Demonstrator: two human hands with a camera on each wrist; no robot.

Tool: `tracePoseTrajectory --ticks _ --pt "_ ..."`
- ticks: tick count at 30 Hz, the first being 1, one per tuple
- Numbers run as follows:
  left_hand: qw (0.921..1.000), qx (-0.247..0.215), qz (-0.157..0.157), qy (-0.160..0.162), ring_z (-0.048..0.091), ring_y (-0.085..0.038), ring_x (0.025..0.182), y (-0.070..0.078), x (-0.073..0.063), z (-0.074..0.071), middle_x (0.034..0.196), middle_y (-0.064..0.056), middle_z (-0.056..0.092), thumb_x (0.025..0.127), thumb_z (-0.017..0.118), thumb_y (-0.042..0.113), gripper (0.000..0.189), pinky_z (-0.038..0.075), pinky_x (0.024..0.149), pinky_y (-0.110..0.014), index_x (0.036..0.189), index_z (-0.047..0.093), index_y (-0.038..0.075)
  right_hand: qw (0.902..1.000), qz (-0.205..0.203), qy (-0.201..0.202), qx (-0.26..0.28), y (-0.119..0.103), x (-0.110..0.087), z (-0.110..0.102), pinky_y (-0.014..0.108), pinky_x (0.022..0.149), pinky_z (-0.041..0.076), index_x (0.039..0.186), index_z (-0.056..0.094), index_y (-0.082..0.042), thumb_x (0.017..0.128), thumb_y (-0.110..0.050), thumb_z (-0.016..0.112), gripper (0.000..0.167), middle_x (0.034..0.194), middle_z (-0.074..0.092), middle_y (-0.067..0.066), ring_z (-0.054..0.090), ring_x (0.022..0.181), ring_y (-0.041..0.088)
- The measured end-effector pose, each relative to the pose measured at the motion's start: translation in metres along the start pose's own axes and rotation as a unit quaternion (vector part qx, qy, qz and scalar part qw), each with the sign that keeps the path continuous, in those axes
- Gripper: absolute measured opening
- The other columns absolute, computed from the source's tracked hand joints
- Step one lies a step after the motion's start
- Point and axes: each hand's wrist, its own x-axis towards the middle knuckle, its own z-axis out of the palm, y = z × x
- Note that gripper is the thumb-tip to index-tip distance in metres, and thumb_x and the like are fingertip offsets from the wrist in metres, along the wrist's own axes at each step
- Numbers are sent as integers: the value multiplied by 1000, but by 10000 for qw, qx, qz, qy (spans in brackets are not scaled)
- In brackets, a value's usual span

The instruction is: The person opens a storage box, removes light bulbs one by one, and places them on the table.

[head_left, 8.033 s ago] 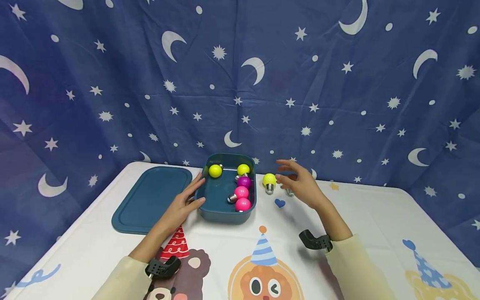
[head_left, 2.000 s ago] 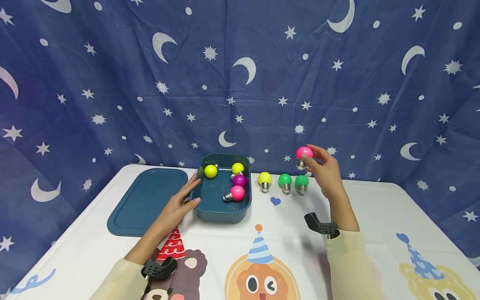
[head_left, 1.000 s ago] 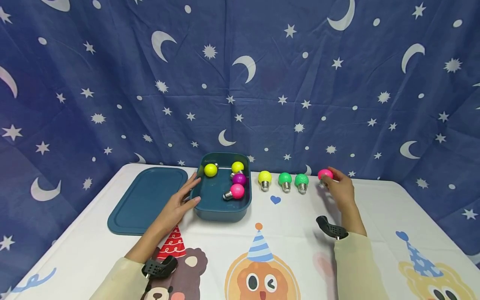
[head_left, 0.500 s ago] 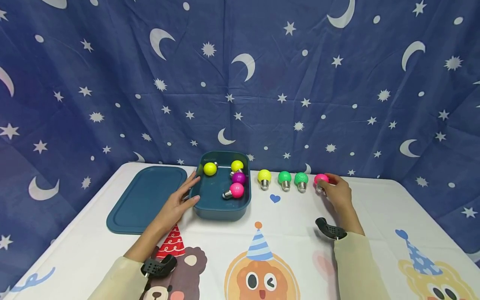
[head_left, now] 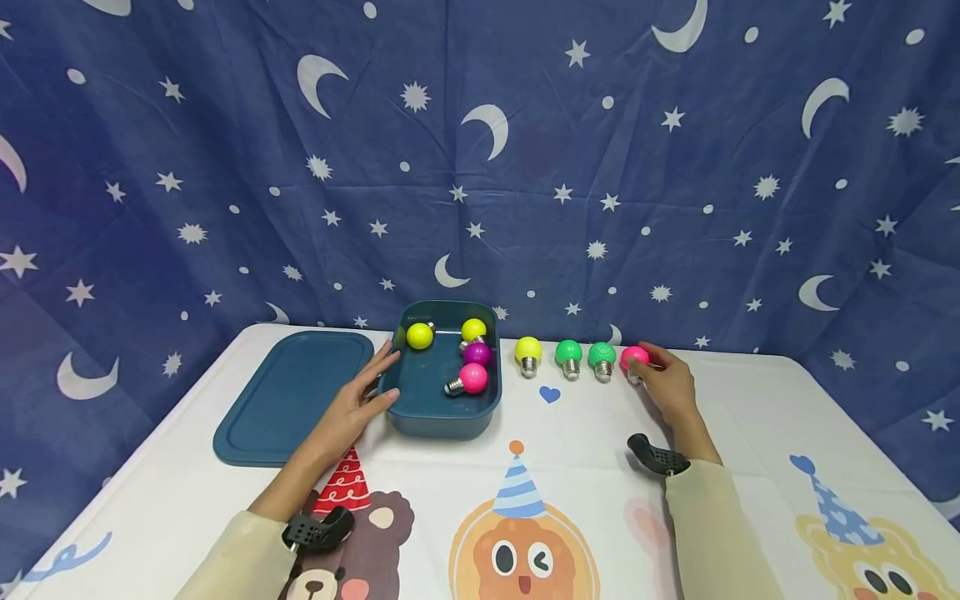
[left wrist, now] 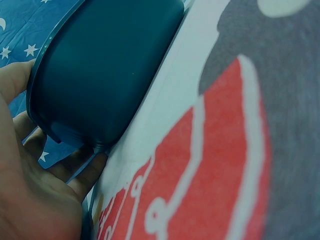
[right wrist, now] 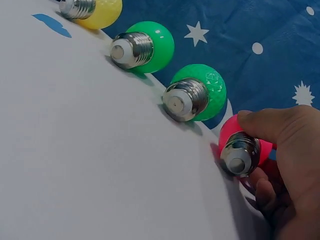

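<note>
My right hand pinches a pink light bulb between thumb and fingers at the right end of a row on the table. Left of it in that row lie two green bulbs and a yellow bulb, their metal bases toward me. My left hand rests against the left side of a dark teal box, fingers at its rim; the left wrist view shows thumb and fingers spread along the wall. In the box lie two yellow bulbs, a purple bulb and a pink bulb.
A flat teal lid lies on the table left of the box, beside my left forearm. The white tablecloth carries printed cartoon animals. A blue curtain with moons and stars hangs right behind the table.
One pink bulb has gone from the box; my right hand has carried it right, lowered it and shifted it left beside the green bulbs. The left hand has stayed at the box.
</note>
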Motion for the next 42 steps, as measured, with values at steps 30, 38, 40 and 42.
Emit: tracePoseTrajectory --ticks 30,38,40,42 --pt "10000 52 12 -11 8 -28 144 0 0 -1 159 -8 12 98 54 15 54 17 110 -58 149 35 10 9999 -70 -153 -6 2 0 -1 42 96 42 146 43 -13 94 -27 59 56 137 47 21 46 116 34" --pt "10000 37 -34 -13 8 -28 144 2 0 0 159 -8 12 98 54 16 55 16 111 -58 149 35 11 9999 -96 -119 38 4 1 0 41 93 42 145 43 -12 93 -22 61 56 137 47 20 47 114 33" --pt "10000 44 -44 -8 8 -27 144 2 -1 0 159 -7 12 98 54 16 55 16 111 -58 149 35 11 9999 -99 -92 12 4 1 0 40 93 42 145 44 -12 92 -21 61 56 136 48 20 48 112 33" --pt "10000 47 -53 -5 8 -27 144 2 -1 0 159 -4 12 98 54 16 54 16 111 -57 149 35 11 9999 -120 -72 -39 5 2 1 41 94 42 145 44 -12 92 -20 61 56 135 49 21 48 111 33"
